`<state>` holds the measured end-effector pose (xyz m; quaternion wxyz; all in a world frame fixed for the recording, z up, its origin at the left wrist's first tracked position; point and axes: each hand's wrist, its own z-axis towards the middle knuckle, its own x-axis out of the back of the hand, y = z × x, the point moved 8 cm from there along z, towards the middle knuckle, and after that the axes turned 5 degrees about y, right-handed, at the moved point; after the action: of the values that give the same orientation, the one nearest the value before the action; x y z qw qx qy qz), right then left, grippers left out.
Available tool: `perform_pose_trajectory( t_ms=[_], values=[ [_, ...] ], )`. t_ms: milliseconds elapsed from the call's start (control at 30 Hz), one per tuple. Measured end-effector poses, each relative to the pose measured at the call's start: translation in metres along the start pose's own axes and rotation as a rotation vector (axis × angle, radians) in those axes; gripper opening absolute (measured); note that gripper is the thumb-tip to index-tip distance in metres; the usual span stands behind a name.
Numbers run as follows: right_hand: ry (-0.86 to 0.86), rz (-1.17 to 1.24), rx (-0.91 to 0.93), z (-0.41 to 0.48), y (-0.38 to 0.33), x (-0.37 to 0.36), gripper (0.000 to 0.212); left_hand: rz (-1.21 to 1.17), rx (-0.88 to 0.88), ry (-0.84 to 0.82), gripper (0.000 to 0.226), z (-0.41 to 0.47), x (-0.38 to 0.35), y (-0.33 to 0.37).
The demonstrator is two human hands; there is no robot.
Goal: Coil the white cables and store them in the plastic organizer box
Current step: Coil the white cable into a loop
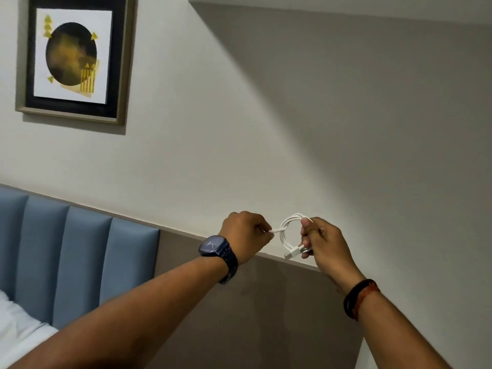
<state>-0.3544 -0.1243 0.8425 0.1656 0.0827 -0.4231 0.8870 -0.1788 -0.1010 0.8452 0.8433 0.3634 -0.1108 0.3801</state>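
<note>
A white cable [286, 233] is wound into a small coil and held up in the air in front of the wall. My right hand [323, 242] pinches the coil's right side, with a white plug sticking out below its fingers. My left hand [246, 234], with a dark watch on its wrist, is closed on the cable's loose end, which reaches into the coil's left side. The plastic organizer box is out of sight.
A grey wall panel [266, 302] with a ledge runs behind my hands. A blue padded headboard [80, 257] and white bedding [16, 328] lie at the lower left. A framed picture [74, 57] hangs at the upper left.
</note>
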Motion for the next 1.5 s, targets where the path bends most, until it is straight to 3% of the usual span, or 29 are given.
perform_pose_trajectory(
  t_ms=[400, 667, 867, 1000, 1100, 1267, 1367, 1500],
  values=[
    [-0.110, 0.134, -0.046, -0.004, 0.006, -0.010, 0.032, -0.294, 0.160, -0.004, 0.009, -0.006, 0.013, -0.044],
    [-0.195, 0.362, -0.152, -0.005, 0.000, -0.026, 0.030, -0.769, 0.414, 0.037, 0.012, -0.012, -0.007, -0.053],
    [-0.184, 0.356, -0.166, -0.007, 0.000, -0.031, 0.029, -0.930, 0.487, 0.077, 0.016, -0.014, -0.017, -0.045],
    [-0.166, 0.313, -0.174, -0.007, 0.004, -0.035, 0.029, -0.865, 0.459, 0.261, 0.025, -0.012, -0.005, -0.042],
    [-0.158, 0.316, -0.180, -0.008, 0.006, -0.040, 0.029, -0.775, 0.388, 0.364, 0.019, -0.009, 0.005, -0.034],
    [-0.143, 0.298, -0.179, -0.010, 0.004, -0.046, 0.030, -0.297, -0.011, 0.485, 0.012, -0.010, 0.023, -0.001],
    [-0.136, 0.313, -0.173, -0.010, 0.002, -0.045, 0.031, -0.060, -0.152, 0.468, 0.014, -0.012, 0.022, 0.010],
    [-0.129, 0.367, -0.157, -0.008, -0.003, -0.041, 0.033, -0.029, -0.142, 0.403, 0.018, -0.013, 0.021, 0.001]
  ],
)
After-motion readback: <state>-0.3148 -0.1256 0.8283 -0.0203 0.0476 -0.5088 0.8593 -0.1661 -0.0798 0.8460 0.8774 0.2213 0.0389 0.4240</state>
